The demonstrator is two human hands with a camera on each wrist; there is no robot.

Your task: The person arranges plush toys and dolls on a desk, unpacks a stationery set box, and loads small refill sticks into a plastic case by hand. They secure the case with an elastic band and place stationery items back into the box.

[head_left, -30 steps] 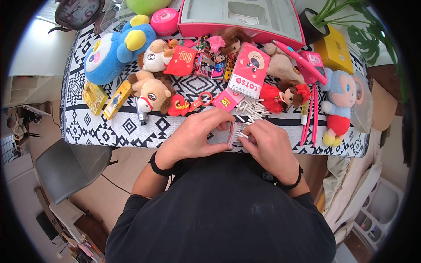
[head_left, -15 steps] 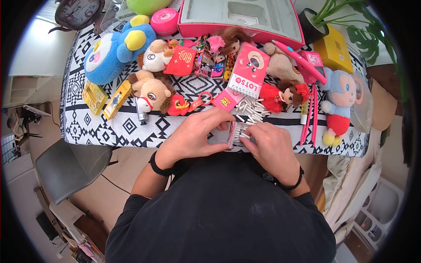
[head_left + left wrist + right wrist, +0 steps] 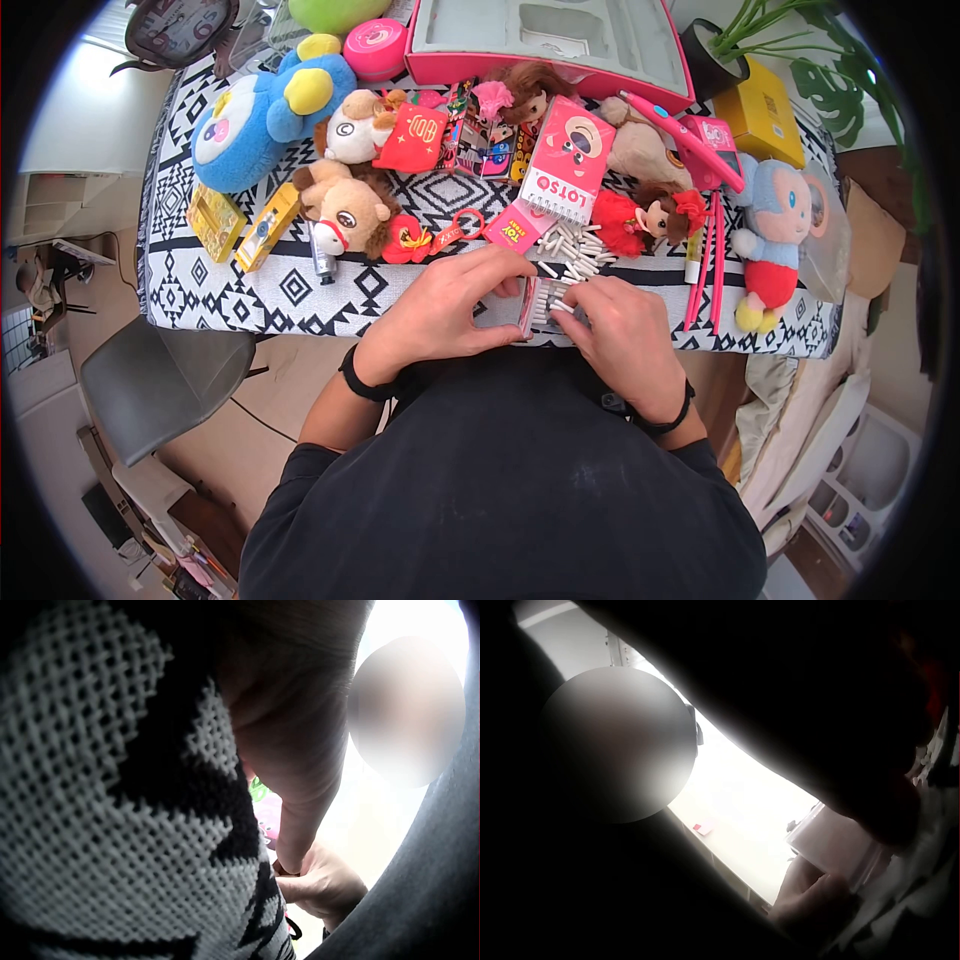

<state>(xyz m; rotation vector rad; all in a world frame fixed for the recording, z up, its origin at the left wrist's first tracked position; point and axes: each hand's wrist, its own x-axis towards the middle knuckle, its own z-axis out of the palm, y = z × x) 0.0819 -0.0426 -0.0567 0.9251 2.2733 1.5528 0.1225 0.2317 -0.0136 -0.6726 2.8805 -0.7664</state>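
Observation:
At the table's front edge my left hand (image 3: 440, 305) grips a small clear box (image 3: 527, 310) between thumb and fingers, its mouth facing right. Short white sticks (image 3: 542, 298) lie side by side in it. From the right, my right hand (image 3: 625, 330) pinches white sticks at the box's mouth with thumb and forefinger. A loose pile of the same sticks (image 3: 573, 248) lies just beyond the hands. In the right wrist view the box (image 3: 832, 840) shows pale and translucent. The left wrist view has my left hand (image 3: 292, 735) in shadow, with the right hand (image 3: 326, 885) beyond it.
Behind the pile are a pink card (image 3: 517, 228), a Lotso notepad (image 3: 568, 160) and a red-dressed doll (image 3: 650, 220). A plush horse (image 3: 345, 205) and a silver tube (image 3: 324, 255) lie to the left. Pink sticks (image 3: 714, 265) and a plush toy (image 3: 778, 240) lie right.
My right hand's fingers have shifted slightly right and up at the box's mouth, uncovering more of the sticks. The left hand and the box stay in place.

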